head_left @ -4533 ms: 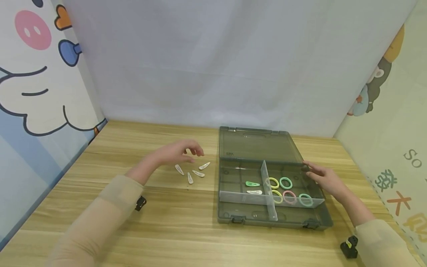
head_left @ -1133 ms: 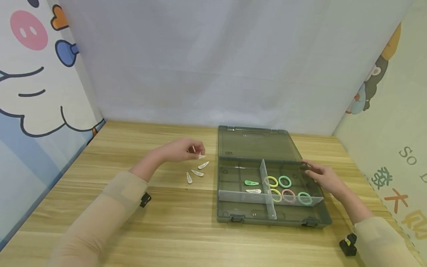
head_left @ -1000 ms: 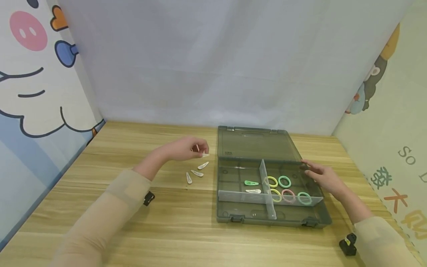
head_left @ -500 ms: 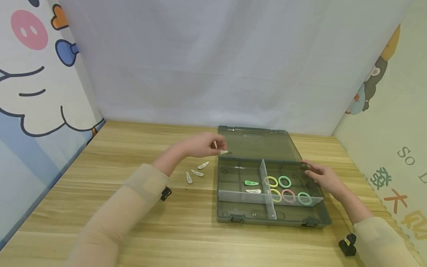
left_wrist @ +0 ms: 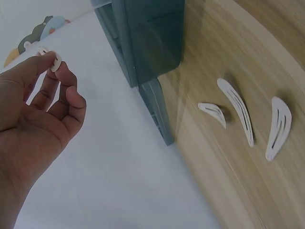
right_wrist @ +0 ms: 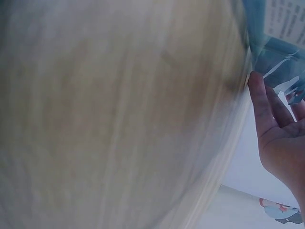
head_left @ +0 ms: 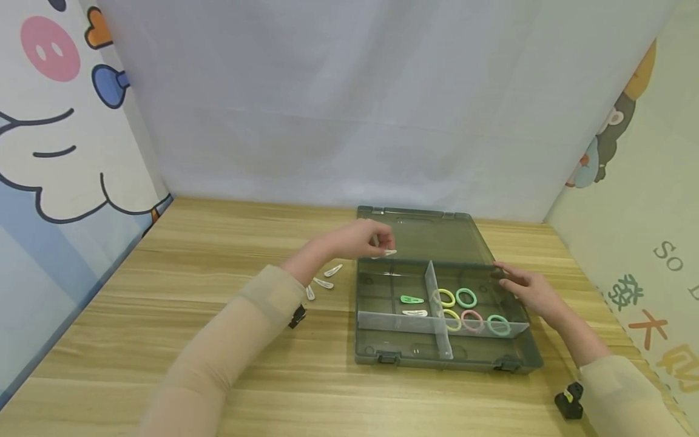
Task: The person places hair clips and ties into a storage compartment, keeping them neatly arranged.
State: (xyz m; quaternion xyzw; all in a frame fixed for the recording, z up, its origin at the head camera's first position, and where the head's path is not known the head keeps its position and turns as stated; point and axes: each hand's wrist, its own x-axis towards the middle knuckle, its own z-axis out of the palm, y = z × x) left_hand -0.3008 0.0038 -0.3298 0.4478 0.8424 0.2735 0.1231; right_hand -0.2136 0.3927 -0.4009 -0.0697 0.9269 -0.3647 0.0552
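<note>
A white hair clip [head_left: 390,252] [left_wrist: 56,62] is pinched between the thumb and forefinger of my left hand [head_left: 363,238] [left_wrist: 40,100], above the hinge side of the grey see-through box [head_left: 395,363]. My right hand [head_left: 535,296] [right_wrist: 281,138] rests with lightly bent fingers on the box's right edge. In the box's back left compartment lie a green clip [head_left: 412,299] and a white clip [head_left: 415,313]. Yellow, teal and pink rings, such as the teal ring [head_left: 466,297], lie right of the divider [head_left: 431,285].
Three white clips, one of them the nearest to the box [head_left: 333,271], lie on the wooden table [head_left: 306,388] left of the box. The box lid [head_left: 431,237] lies folded back towards the white cloth wall [head_left: 349,121]. Printed panels stand at both sides.
My left hand has taken hold of a white clip from the table and carried it right, over the box. My right hand has stayed at the box's edge.
</note>
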